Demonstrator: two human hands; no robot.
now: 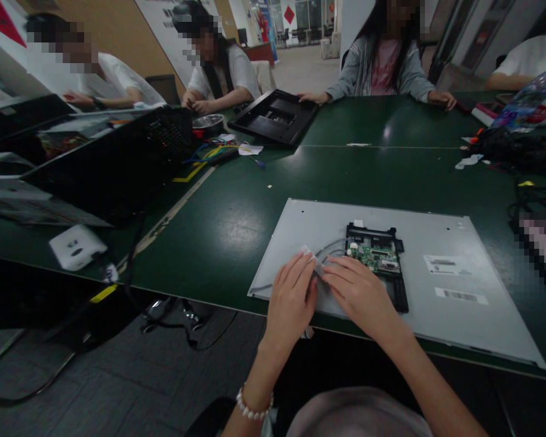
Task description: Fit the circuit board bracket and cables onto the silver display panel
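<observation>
The silver-grey back of a display panel lies on the green table in front of me. On it sits a black plastic frame with a green circuit board inside. Grey cables run leftward from the board towards my fingers. My left hand is closed over the panel's left part, its fingertips on a small whitish strip that looks like tape. My right hand pinches the same strip from the right, just below the cables. The fingers partly hide the strip and the cables.
A black monitor casing lies across the table, a person's hand on its edge. Left stand an opened black computer case and a white box-shaped device. Wires, a bottle and dark cables lie further off.
</observation>
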